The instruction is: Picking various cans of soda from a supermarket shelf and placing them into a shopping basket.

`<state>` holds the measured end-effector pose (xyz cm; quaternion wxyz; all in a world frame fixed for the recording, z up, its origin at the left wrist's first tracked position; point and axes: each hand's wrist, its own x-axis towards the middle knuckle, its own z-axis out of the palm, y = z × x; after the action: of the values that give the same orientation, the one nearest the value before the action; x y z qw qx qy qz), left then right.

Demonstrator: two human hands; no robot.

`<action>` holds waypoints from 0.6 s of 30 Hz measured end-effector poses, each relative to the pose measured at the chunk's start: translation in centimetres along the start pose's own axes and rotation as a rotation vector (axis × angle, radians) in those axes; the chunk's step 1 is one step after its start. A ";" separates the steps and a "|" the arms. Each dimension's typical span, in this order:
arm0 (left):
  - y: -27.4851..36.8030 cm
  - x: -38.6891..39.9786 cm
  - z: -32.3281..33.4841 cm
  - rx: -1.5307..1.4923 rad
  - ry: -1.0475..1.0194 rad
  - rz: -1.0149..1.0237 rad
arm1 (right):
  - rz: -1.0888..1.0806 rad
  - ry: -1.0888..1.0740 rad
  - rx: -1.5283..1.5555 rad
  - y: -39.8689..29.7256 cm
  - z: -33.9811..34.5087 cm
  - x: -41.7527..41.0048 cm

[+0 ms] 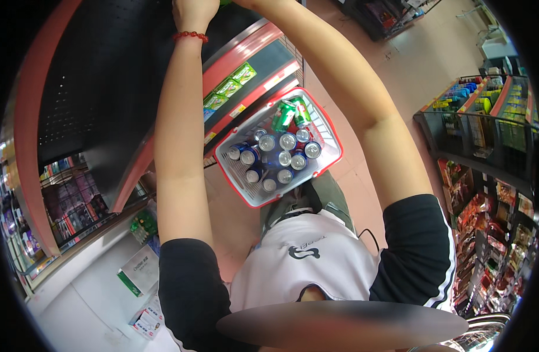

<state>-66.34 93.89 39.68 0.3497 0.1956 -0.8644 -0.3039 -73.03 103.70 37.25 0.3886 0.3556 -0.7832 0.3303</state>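
Note:
Both of my arms reach up to the top edge of the view, over a black shelf [120, 57] with a red front edge. My left hand [196, 14] is partly cut off there, and its fingers are out of sight. A red bead bracelet [191, 36] circles that wrist. Only the base of my right hand [251, 3] shows. Between the hands a sliver of something green [225, 2] appears, too cropped to name. Below, in front of my legs, is a pale plastic shopping basket [326, 156] with a red rim. It contains several blue drink cans [288, 141] and two green cans [283, 117].
Green packets [229, 88] line a lower shelf beside the basket. On the right are a black display rack [480, 127] of small goods and hanging packaged goods [484, 220]. Cartons [139, 269] lie on a white surface at lower left. Tiled floor [353, 176] shows around the basket.

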 end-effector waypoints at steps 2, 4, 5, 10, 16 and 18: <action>0.4 -0.8 0.0 -0.018 0.043 0.013 | -0.018 0.030 -0.005 0.0 -0.6 -0.3; 0.2 -1.6 -0.6 -0.027 0.094 0.024 | -0.051 0.069 0.135 -0.4 -1.4 -1.0; -0.5 -2.0 -1.2 -0.086 0.131 0.122 | -0.053 0.068 0.144 -0.8 -1.8 -1.5; -3.7 -7.7 -3.6 -0.377 0.256 0.524 | 0.022 -0.022 0.454 -1.7 -7.7 -7.0; -4.0 -21.0 -7.1 -0.535 -0.165 0.381 | 0.407 0.160 0.576 -2.2 -14.9 -20.3; -4.3 -24.0 -4.3 -0.363 -0.362 0.209 | 0.656 -0.132 0.478 -0.5 -13.6 -25.7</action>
<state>-46.34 102.24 27.64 0.2483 -0.0180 -0.8597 -0.4460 -56.14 121.92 22.19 0.1182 0.1879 -0.7794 0.5859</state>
